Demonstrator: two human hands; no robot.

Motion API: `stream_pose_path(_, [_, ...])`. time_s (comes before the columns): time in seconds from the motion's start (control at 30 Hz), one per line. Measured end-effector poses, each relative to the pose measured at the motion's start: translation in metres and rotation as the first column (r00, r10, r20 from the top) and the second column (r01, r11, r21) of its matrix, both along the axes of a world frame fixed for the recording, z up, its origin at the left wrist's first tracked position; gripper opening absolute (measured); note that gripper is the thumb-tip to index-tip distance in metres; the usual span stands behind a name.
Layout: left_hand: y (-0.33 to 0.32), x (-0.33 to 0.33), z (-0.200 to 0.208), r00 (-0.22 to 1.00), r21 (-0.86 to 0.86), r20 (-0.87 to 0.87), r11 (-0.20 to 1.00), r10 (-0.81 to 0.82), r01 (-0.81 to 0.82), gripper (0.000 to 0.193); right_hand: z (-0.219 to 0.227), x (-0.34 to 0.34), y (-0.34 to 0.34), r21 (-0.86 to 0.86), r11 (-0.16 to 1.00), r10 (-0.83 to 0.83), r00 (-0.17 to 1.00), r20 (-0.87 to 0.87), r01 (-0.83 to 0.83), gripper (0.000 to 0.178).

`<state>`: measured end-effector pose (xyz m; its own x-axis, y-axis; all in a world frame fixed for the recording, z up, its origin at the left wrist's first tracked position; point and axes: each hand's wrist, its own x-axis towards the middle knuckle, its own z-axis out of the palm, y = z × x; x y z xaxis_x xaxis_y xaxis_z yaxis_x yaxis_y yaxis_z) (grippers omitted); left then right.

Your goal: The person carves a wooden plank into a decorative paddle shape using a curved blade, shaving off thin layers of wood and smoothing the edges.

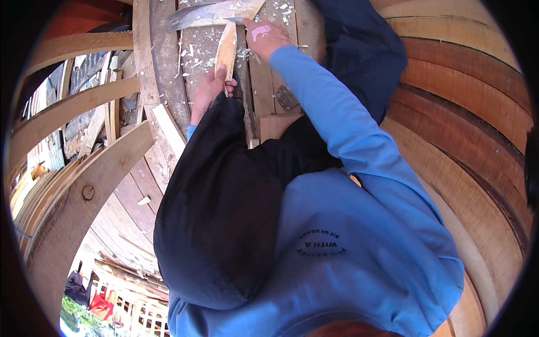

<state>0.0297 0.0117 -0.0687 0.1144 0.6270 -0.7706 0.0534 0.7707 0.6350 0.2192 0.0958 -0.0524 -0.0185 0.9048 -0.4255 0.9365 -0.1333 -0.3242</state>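
Note:
At the top, my left hand (pixel 211 90) is closed round the lower end of a flat, tapered piece of wood (pixel 227 49), thumb on top. The wood points away from me. To its right, my right hand (pixel 267 38) is closed on a knife (pixel 236 19); only a short grey blade shows, reaching left by the wood's tip, and the handle is hidden in the fist. I cannot tell whether the blade touches the wood. Just beyond lies a long, curved, grey-and-pale wooden offcut (pixel 210 15). Pale shavings (pixel 193 56) are scattered around both hands.
Curved wooden ribs (pixel 106 151) rise at the left, with gaps between them. Stacked bent planks (pixel 466 112) form a wall close at the right. A loose pale strip (pixel 169 130) leans beside my dark-trousered left knee (pixel 219 185). Plank flooring (pixel 135 194) runs below.

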Motion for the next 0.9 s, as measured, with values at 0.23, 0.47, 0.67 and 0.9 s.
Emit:
stream_pose_path(0.23, [0.004,-0.003,-0.013,0.997,0.021,0.073,1.0,0.001,-0.003,0.036,0.0,-0.012,-0.003,0.185,0.981,-0.073,0.997,0.037,0.065,0.036])
stream_pose_path(0.47, [0.007,-0.008,-0.023,0.999,0.027,0.046,0.999,0.022,-0.024,0.04,-0.032,-0.021,0.012,0.204,0.978,-0.048,0.997,0.059,0.035,0.041])
stream_pose_path(0.67, [-0.007,-0.007,-0.003,0.999,-0.026,0.022,0.999,0.029,-0.028,0.037,-0.048,0.014,0.029,0.113,0.993,-0.01,0.996,-0.093,0.02,0.043])
stream_pose_path(0.9, [-0.007,-0.005,-0.011,0.999,-0.019,0.022,0.999,0.029,-0.028,0.036,-0.03,0.029,0.032,-0.273,0.958,-0.202,0.874,-0.442,0.084,0.064])
